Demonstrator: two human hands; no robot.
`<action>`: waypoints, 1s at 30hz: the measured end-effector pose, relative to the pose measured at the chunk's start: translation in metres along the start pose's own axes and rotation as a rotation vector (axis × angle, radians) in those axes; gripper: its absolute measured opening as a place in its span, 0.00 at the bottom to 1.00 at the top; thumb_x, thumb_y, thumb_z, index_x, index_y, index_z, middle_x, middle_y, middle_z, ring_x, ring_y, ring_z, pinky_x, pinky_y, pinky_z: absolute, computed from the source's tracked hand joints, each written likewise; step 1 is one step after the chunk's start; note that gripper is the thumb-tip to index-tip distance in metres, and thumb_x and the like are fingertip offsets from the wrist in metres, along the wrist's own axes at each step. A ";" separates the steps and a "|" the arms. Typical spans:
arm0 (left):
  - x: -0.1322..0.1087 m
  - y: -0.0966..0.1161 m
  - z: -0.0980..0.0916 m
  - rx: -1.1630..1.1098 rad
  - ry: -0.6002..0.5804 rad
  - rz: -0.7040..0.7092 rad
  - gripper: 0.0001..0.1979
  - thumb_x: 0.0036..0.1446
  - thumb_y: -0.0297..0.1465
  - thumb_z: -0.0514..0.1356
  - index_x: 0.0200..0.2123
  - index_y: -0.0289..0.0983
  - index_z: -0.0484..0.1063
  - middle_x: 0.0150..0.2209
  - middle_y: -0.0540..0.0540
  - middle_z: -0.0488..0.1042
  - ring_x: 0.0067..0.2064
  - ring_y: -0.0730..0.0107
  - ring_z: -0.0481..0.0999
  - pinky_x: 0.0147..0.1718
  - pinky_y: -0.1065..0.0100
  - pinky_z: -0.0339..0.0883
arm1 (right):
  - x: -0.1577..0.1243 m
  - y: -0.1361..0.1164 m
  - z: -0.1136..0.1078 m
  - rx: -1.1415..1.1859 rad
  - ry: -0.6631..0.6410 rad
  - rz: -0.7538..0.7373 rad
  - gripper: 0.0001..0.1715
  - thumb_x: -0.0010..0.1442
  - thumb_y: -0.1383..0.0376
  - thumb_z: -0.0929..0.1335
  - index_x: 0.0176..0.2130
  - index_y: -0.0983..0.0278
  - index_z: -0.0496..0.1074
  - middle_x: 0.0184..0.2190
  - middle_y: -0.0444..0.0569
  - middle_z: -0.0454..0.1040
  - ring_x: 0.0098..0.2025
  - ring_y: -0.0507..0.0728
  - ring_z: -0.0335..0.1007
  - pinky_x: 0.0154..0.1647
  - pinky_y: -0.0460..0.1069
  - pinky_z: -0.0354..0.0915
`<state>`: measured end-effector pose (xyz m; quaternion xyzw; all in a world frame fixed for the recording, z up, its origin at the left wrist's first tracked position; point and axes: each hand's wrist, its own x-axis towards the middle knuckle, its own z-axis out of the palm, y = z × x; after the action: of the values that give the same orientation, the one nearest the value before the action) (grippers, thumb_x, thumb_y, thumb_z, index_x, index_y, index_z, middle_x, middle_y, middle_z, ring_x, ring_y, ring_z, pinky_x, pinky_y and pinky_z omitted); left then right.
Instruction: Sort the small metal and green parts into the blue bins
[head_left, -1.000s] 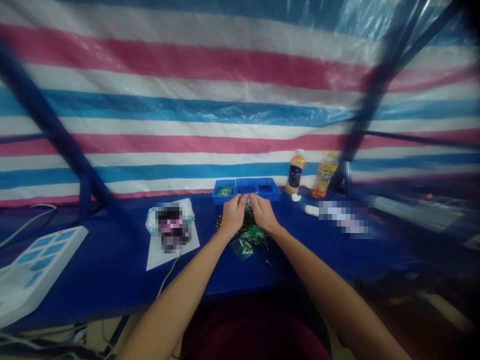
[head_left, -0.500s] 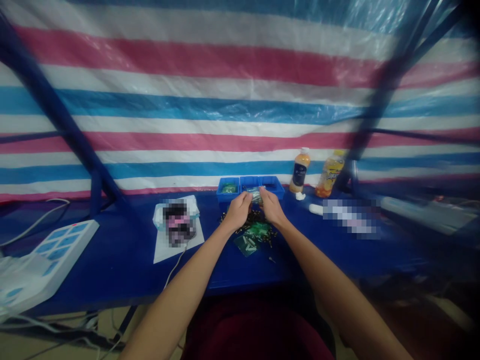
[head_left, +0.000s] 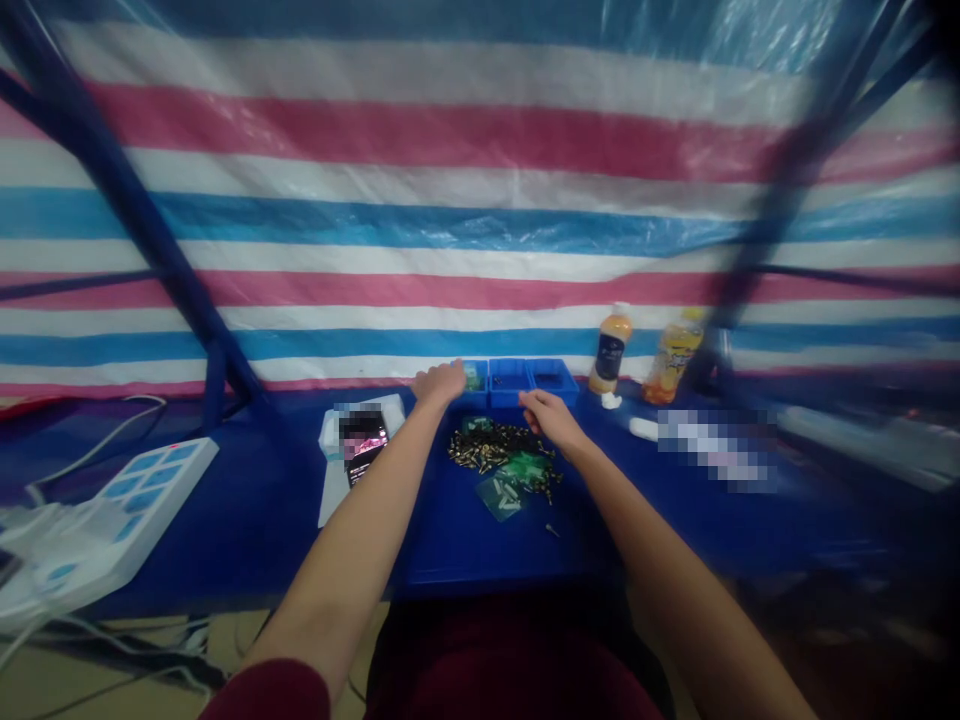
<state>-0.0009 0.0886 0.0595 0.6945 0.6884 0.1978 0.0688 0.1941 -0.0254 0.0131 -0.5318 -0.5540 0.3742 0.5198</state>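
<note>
My left hand (head_left: 441,383) is at the left side of the left blue bin (head_left: 480,400), fingers curled; whatever they hold, if anything, is hidden. Inside that bin lie greenish clear packets (head_left: 474,378). Over the table, just in front of the right bin (head_left: 559,370), my right hand (head_left: 553,418) is closed with its fingertips together, and I cannot make out anything in them. Between my forearms lies a pile of brass-coloured screws (head_left: 480,447). Green plastic bags (head_left: 525,467) rest on the pile, and a clear bag with white plugs (head_left: 501,497) lies before it.
A middle blue bin (head_left: 510,378) stands between the other two. Two drink bottles (head_left: 611,355) are at the back right, beside a crumpled white tissue (head_left: 611,401). At left are a phone (head_left: 365,445) on white paper and a large power strip (head_left: 150,500). A single screw (head_left: 553,530) lies near the front.
My hands have come apart from a clear packet they held together. The left has gone left to the left bin; the right has moved slightly right and down. The packet no longer shows between them.
</note>
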 end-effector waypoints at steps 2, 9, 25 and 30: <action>-0.001 -0.003 0.003 0.057 0.083 -0.059 0.27 0.64 0.45 0.44 0.50 0.35 0.73 0.58 0.31 0.69 0.59 0.39 0.64 0.53 0.45 0.57 | 0.000 0.002 -0.002 -0.130 -0.021 0.020 0.22 0.59 0.47 0.65 0.30 0.63 0.68 0.21 0.41 0.67 0.20 0.50 0.60 0.23 0.45 0.55; -0.017 -0.012 0.007 0.093 0.104 0.175 0.23 0.63 0.44 0.46 0.53 0.43 0.71 0.58 0.37 0.69 0.58 0.41 0.63 0.54 0.40 0.54 | 0.004 0.007 -0.027 -0.646 -0.087 -0.056 0.12 0.57 0.63 0.65 0.34 0.62 0.79 0.35 0.48 0.79 0.38 0.56 0.73 0.41 0.48 0.63; -0.061 0.011 0.003 -0.264 0.208 0.454 0.19 0.63 0.46 0.52 0.45 0.43 0.76 0.45 0.43 0.79 0.49 0.52 0.75 0.52 0.52 0.62 | 0.007 0.021 -0.031 -0.927 -0.209 -0.095 0.14 0.58 0.65 0.68 0.42 0.59 0.80 0.38 0.47 0.80 0.41 0.56 0.74 0.41 0.46 0.64; -0.085 0.008 0.010 -0.387 0.170 0.578 0.14 0.63 0.40 0.54 0.40 0.40 0.76 0.39 0.46 0.80 0.41 0.62 0.78 0.43 0.64 0.67 | 0.005 0.020 -0.028 -0.929 -0.187 -0.083 0.12 0.57 0.65 0.67 0.39 0.58 0.80 0.38 0.46 0.80 0.40 0.56 0.75 0.38 0.45 0.64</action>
<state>0.0122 0.0065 0.0378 0.8156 0.4166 0.3930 0.0828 0.2257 -0.0217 -0.0004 -0.6495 -0.7278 0.1120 0.1892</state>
